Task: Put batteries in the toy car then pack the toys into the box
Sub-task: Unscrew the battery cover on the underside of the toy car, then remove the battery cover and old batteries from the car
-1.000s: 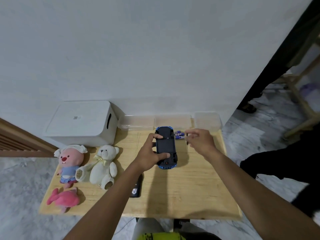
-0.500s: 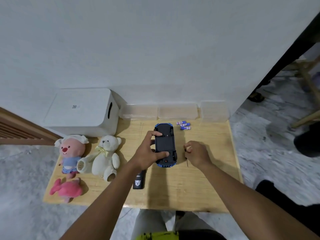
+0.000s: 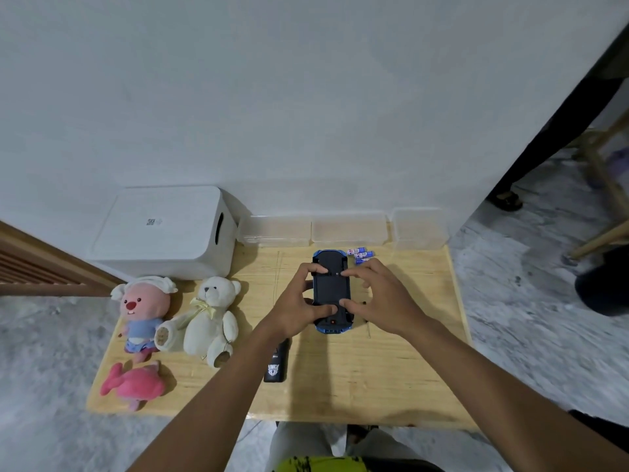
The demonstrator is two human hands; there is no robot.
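Note:
The blue toy car (image 3: 332,291) lies upside down on the wooden table (image 3: 374,376), black underside up. My left hand (image 3: 299,308) grips its left side, thumb across the underside. My right hand (image 3: 384,301) holds the right side, with index fingertip and thumb on the underside. Several small blue-and-white batteries (image 3: 362,254) lie just behind the car's right corner. A thin screwdriver (image 3: 368,330) lies on the table under my right wrist. The white box (image 3: 163,229) stands shut at the back left.
A pink-faced plush (image 3: 143,308), a cream teddy bear (image 3: 207,318) and a pink fish plush (image 3: 134,386) lie at the table's left. A black remote (image 3: 276,364) lies under my left forearm. Clear plastic containers (image 3: 347,229) line the wall. A person's legs (image 3: 531,148) stand at the right.
My right hand came back from the batteries, lowered beside the car, left the thin screwdriver on the table and now holds the car. My left hand stayed on the car.

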